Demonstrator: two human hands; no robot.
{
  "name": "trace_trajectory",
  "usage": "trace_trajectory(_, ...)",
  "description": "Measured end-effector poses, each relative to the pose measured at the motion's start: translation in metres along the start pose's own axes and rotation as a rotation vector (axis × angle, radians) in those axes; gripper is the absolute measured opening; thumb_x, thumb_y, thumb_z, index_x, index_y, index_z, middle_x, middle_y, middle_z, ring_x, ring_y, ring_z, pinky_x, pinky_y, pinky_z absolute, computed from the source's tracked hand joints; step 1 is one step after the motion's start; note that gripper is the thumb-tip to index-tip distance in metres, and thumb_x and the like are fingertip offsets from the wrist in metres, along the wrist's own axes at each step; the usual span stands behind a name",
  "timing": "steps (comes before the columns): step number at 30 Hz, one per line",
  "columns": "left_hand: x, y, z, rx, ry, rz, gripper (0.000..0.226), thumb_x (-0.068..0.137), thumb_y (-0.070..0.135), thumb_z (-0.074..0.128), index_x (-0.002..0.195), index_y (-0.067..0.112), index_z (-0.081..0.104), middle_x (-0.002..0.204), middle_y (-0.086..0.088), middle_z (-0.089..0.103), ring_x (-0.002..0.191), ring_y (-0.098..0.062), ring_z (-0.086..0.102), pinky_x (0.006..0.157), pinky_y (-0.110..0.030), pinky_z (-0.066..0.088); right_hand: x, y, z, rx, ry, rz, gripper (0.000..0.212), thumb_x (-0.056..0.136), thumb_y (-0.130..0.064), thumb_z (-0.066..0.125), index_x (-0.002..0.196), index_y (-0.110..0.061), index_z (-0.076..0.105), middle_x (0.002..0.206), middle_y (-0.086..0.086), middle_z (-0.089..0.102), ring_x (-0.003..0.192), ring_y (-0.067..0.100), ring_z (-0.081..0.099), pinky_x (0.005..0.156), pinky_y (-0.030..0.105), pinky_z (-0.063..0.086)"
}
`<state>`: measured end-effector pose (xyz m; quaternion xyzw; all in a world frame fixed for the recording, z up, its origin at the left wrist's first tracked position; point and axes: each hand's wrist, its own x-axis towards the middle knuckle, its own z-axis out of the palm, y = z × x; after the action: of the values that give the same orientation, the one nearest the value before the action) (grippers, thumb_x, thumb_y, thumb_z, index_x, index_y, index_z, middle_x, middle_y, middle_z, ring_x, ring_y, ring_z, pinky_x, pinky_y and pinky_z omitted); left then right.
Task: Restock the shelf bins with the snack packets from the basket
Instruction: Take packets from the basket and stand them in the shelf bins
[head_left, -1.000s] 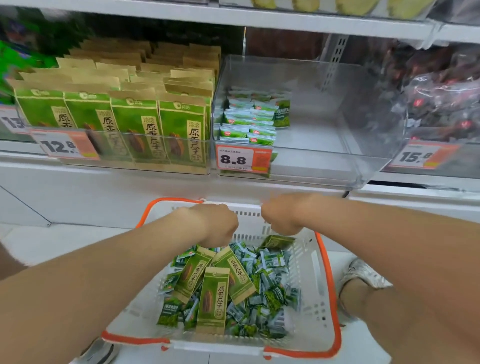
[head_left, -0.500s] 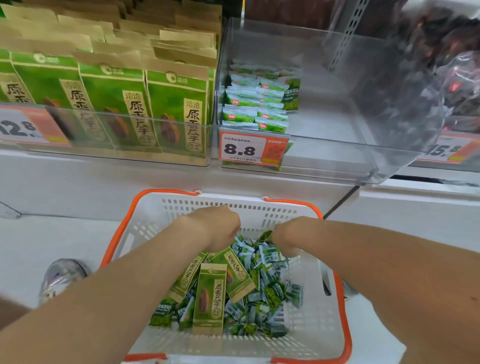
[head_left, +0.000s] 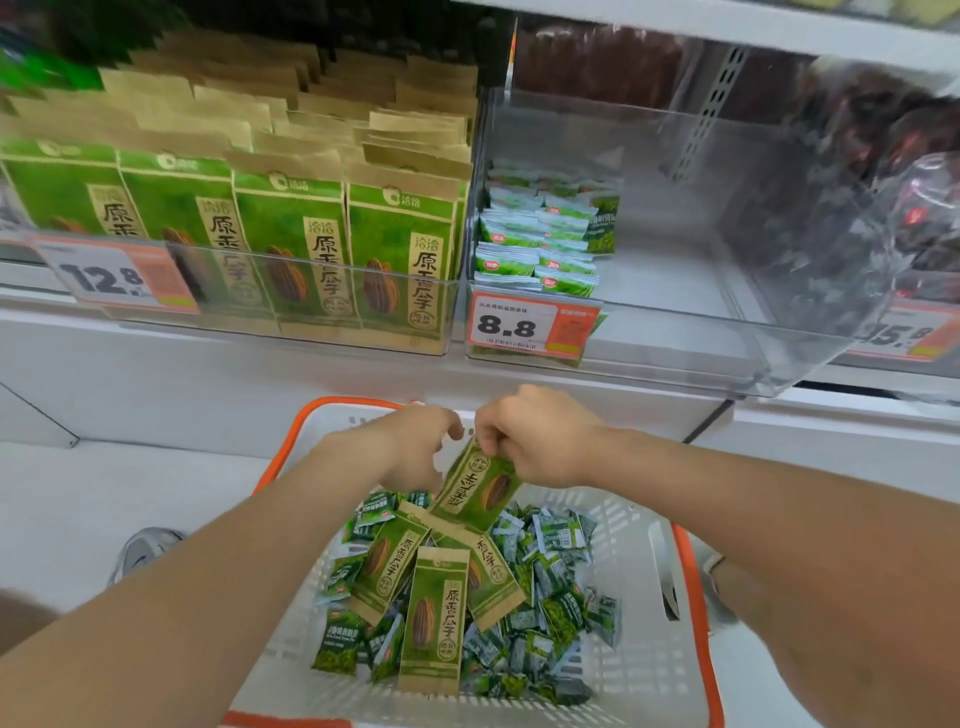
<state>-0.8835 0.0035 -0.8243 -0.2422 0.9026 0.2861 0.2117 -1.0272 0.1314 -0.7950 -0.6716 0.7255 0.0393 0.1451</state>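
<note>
A white basket with an orange rim (head_left: 691, 597) stands below the shelf and holds tall green sunflower-seed packets (head_left: 434, 618) on a heap of small green packets (head_left: 550, 613). My right hand (head_left: 535, 441) pinches one tall green packet (head_left: 480, 486) by its end, raised over the basket's far side. My left hand (head_left: 415, 447) hovers beside that packet with fingers curled; I cannot tell whether it touches it. On the shelf, the left clear bin (head_left: 291, 306) is packed with tall green packets. The right clear bin (head_left: 675, 332) holds small green packets (head_left: 540, 244) in its left part.
Price tags reading 12.8 (head_left: 114, 278) and 8.8 (head_left: 530, 325) hang on the bin fronts. Dark bagged goods (head_left: 904, 171) fill the shelf to the right. A white shelf ledge (head_left: 208, 395) runs under the bins. A shoe (head_left: 143, 551) shows on the floor left of the basket.
My hands came up from the heap to the basket's far side. My right hand now holds a tall green packet lifted out of the pile.
</note>
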Motion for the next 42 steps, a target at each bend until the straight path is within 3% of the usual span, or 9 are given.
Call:
trace_trajectory(5, -0.023, -0.006, -0.012, -0.355, -0.008, 0.112, 0.038, 0.082, 0.02, 0.089, 0.115, 0.023, 0.071, 0.112, 0.006, 0.077, 0.11, -0.017, 0.07, 0.102, -0.047, 0.055, -0.023, -0.021, -0.026, 0.125, 0.37, -0.141, 0.034, 0.089, -0.008, 0.064, 0.105, -0.031, 0.045, 0.092, -0.011, 0.064, 0.079, 0.023, 0.06, 0.063, 0.045, 0.052)
trace_trajectory(12, -0.072, 0.01, -0.045, -0.722, 0.046, 0.208, 0.027, 0.093, 0.01, 0.077, 0.118, 0.006, 0.07, 0.107, -0.011, 0.08, 0.094, -0.017, 0.076, 0.079, -0.028, 0.063, -0.043, -0.035, -0.06, 0.532, 0.841, -0.096, 0.04, 0.093, -0.02, 0.074, 0.123, -0.025, 0.048, 0.092, -0.012, 0.065, 0.076, 0.009, 0.065, 0.066, 0.036, 0.052)
trace_trajectory(15, -0.086, 0.015, -0.054, -0.893, 0.222, 0.226, 0.03, 0.088, 0.01, 0.078, 0.118, 0.005, 0.073, 0.107, -0.018, 0.079, 0.094, -0.026, 0.078, 0.08, -0.034, 0.065, -0.051, -0.043, -0.063, 0.718, 0.859, 0.006, 0.05, 0.087, -0.028, 0.079, 0.122, -0.032, 0.044, 0.08, -0.009, 0.071, 0.061, 0.011, 0.065, 0.059, 0.036, 0.052)
trace_trajectory(19, -0.106, 0.026, -0.069, -1.115, 0.432, 0.297, 0.045, 0.074, 0.018, 0.084, 0.117, 0.009, 0.074, 0.113, -0.014, 0.078, 0.101, -0.031, 0.076, 0.078, -0.039, 0.066, -0.058, -0.052, -0.075, 0.822, 0.851, -0.025, 0.043, 0.089, -0.022, 0.081, 0.123, -0.029, 0.054, 0.091, -0.011, 0.078, 0.08, 0.006, 0.074, 0.077, 0.039, 0.059)
trace_trajectory(24, -0.131, 0.047, -0.094, -0.946, 0.87, 0.328, 0.046, 0.073, 0.03, 0.092, 0.112, 0.014, 0.073, 0.1, 0.0, 0.081, 0.094, -0.017, 0.077, 0.074, -0.035, 0.064, -0.058, -0.058, -0.125, 0.632, 0.937, 0.022, 0.037, 0.091, -0.031, 0.076, 0.126, -0.037, 0.066, 0.111, -0.019, 0.074, 0.101, 0.004, 0.07, 0.089, 0.038, 0.058)
trace_trajectory(29, -0.141, 0.049, -0.118, -0.635, 1.368, 0.205, 0.048, 0.078, 0.067, 0.081, 0.111, 0.034, 0.07, 0.091, 0.01, 0.076, 0.088, -0.005, 0.072, 0.078, -0.03, 0.057, -0.058, -0.067, -0.163, 0.536, 0.582, -0.055, 0.043, 0.092, -0.03, 0.078, 0.132, -0.04, 0.068, 0.116, -0.025, 0.068, 0.084, -0.014, 0.061, 0.075, 0.007, 0.048)
trace_trajectory(34, -0.141, 0.056, -0.129, -0.054, 1.237, 0.303, 0.036, 0.108, 0.052, 0.044, 0.096, 0.033, 0.072, 0.081, 0.014, 0.069, 0.077, -0.007, 0.062, 0.075, -0.04, 0.052, -0.046, -0.071, -0.181, 0.561, 0.799, 0.02, 0.042, 0.077, -0.042, 0.087, 0.116, -0.04, 0.071, 0.112, -0.021, 0.072, 0.107, 0.007, 0.066, 0.099, 0.037, 0.054)
trace_trajectory(38, -0.129, 0.067, -0.13, -0.449, 1.135, 0.251, 0.032, 0.108, 0.045, 0.048, 0.101, 0.024, 0.07, 0.087, 0.008, 0.072, 0.08, -0.004, 0.066, 0.07, -0.033, 0.052, -0.034, -0.064, -0.188, 0.821, 1.023, 0.058, 0.053, 0.07, -0.043, 0.091, 0.114, -0.038, 0.062, 0.093, -0.009, 0.077, 0.082, 0.012, 0.075, 0.081, 0.044, 0.061)
trace_trajectory(42, -0.122, 0.076, -0.125, -0.992, 1.067, 0.203, 0.031, 0.109, 0.04, 0.052, 0.096, 0.015, 0.065, 0.086, -0.001, 0.07, 0.079, -0.013, 0.067, 0.074, -0.04, 0.057, -0.024, -0.051, -0.189, 1.043, 0.828, 0.065, 0.05, 0.072, -0.039, 0.092, 0.114, -0.027, 0.068, 0.099, -0.001, 0.08, 0.09, 0.017, 0.077, 0.082, 0.048, 0.064)
